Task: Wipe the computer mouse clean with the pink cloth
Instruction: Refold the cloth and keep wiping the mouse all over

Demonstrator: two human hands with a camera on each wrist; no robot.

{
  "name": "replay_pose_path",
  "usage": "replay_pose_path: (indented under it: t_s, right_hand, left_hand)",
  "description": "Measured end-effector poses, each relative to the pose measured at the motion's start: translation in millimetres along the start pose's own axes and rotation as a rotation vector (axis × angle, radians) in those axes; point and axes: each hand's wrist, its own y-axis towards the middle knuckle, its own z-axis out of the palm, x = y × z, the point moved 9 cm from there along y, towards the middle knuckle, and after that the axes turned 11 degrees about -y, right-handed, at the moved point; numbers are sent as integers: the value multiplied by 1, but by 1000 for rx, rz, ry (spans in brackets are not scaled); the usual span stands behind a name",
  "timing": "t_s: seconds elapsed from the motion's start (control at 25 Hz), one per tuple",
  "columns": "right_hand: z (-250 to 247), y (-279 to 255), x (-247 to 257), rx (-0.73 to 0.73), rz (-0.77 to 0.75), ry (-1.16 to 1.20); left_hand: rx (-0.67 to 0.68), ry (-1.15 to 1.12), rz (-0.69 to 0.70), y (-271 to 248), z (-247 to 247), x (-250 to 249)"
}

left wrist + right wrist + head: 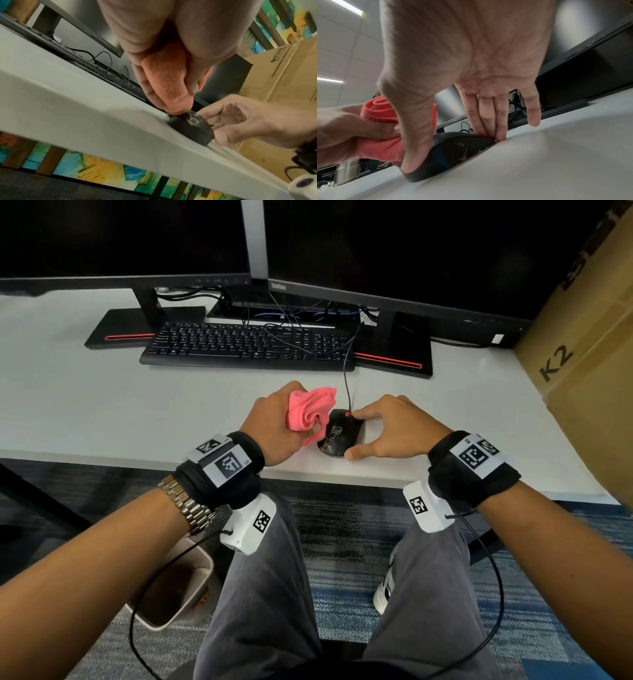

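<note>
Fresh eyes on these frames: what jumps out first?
The pink cloth, bunched in the left hand near the desk's front edge, with its tip pressed on the black mouse. The right hand steadies the mouse from the other side, thumb at its rear and fingers at its front. Whitish smears show on the mouse's back.

- A white desk (102,412) carries two dark monitors (120,237) and a black keyboard (239,344).
- A cardboard box (589,344) stands at its right end.
- Blue-grey patterned carpet (342,559) covers the floor.
- Strip lights (346,6) sit in the tiled ceiling.
</note>
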Motion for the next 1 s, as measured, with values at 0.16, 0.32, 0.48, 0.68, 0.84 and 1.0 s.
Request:
replay_pose_path:
  t_s: [0.16,0.32,0.48,0.68,0.84,1.0]
  right_hand:
    - [1,1,0,0,-6,1]
    - [2,2,-2,-2,0,-3]
    - [3,3,-3,4,3,3]
    - [4,3,-4,2,3,6]
    - [3,2,-3,3,-5,7]
    - [3,2,-1,3,-14,-3]
  left_hand:
    - [19,-15,3,-7,7,3]
    - [52,-39,17,-17,11,4]
    - [39,-55,12,-4,-1,-2]
    - [50,-46,66,33,-7,-21]
    - [156,56,95,52,14,-26]
    - [196,13,86,55,25,-16]
